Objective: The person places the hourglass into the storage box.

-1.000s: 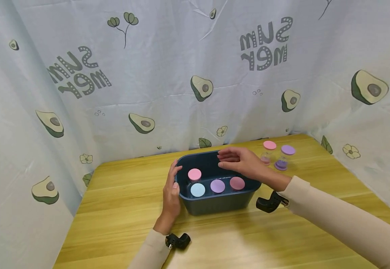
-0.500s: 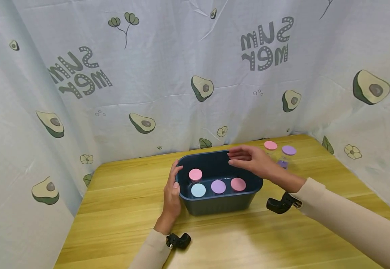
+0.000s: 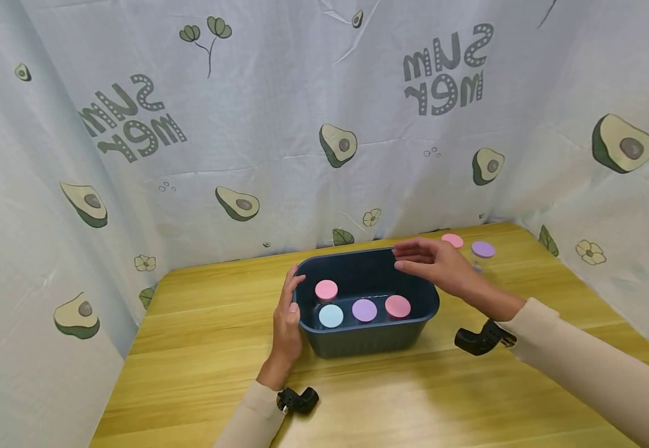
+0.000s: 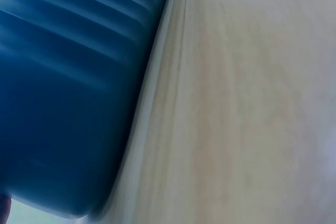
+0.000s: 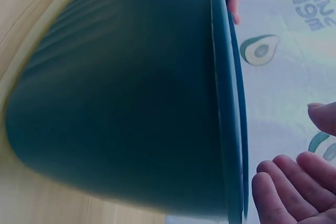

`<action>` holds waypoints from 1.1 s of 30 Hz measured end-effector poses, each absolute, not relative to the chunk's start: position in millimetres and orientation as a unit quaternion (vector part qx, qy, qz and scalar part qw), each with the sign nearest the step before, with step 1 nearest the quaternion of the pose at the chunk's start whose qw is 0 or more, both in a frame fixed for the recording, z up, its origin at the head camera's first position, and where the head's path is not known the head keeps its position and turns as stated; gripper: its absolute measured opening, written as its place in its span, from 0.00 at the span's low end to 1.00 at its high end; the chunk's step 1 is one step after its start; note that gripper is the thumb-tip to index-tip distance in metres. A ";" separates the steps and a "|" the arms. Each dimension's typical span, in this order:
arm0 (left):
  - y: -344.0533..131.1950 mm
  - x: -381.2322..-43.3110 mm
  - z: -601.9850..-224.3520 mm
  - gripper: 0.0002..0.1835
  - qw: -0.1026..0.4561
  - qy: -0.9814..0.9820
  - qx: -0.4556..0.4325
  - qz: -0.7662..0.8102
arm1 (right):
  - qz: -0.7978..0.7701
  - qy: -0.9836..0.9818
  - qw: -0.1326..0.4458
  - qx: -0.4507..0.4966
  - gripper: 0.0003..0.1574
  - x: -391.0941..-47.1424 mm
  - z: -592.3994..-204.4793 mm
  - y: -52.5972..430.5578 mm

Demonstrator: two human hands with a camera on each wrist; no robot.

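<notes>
My left hand (image 3: 286, 326) holds the left end of a dark blue plastic bin (image 3: 366, 343), its fingers reaching round the back corner and thumb near the rim. Inside the bin several sand timers stand upright: a pink one (image 3: 326, 290) behind, then a light blue one (image 3: 331, 316), a purple one (image 3: 364, 310) and a darker pink one (image 3: 397, 306) along the front. Over the bin's back right rim hovers my right hand (image 3: 442, 266), fingers loosely bent with nothing in them. The right wrist view shows those relaxed fingers (image 5: 286, 192) beside the rim.
On the wooden table (image 3: 201, 348), beyond my right hand, stand another pink-capped timer (image 3: 453, 240) and a purple-capped timer (image 3: 483, 250), both partly hidden by it. A white curtain (image 3: 279, 143) printed with avocados hangs along the back and sides.
My right hand has moved to the right, from above the bin toward the two timers outside, and now covers more of them. The left hand and bin have stayed put.
</notes>
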State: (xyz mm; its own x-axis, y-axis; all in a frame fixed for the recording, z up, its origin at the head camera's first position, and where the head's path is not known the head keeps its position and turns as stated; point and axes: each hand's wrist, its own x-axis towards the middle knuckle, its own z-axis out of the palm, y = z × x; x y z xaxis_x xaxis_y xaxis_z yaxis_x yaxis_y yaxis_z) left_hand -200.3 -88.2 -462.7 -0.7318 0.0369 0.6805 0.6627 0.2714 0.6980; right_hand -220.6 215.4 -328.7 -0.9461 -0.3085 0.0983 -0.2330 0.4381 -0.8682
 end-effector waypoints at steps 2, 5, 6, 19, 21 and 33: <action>-88.4 -200.6 -462.5 0.27 0.281 -0.746 -0.235 -0.556 | -0.499 0.851 0.032 -0.158 0.31 -221.3 -328.3 218.6; -88.5 -200.5 -462.1 0.27 0.281 -0.745 -0.235 -0.557 | -0.486 0.860 0.026 -0.154 0.30 -222.1 -328.5 223.8; -88.5 -200.5 -462.0 0.27 0.282 -0.745 -0.234 -0.557 | -0.482 0.862 0.022 -0.155 0.30 -222.6 -328.7 225.7; -87.7 -200.6 -460.8 0.27 0.282 -0.745 -0.239 -0.556 | -0.464 0.878 -0.018 -0.118 0.33 -225.9 -334.7 257.7; -87.4 -199.7 -460.0 0.27 0.283 -0.744 -0.240 -0.555 | -0.453 0.884 -0.028 -0.113 0.33 -226.0 -334.9 262.8; -89.0 -200.9 -462.1 0.28 0.280 -0.755 -0.232 -0.546 | -0.406 0.912 -0.040 -0.051 0.40 -232.9 -340.3 293.0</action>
State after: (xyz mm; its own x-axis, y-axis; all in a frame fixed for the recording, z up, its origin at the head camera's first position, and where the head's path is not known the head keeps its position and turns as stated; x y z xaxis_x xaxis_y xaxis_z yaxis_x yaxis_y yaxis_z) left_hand -200.9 -89.0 -462.1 -0.7359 0.0443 0.6756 0.6555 0.2961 0.6947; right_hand -232.9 293.0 -340.3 -0.9916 -0.0601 0.1142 -0.1251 0.6652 -0.7362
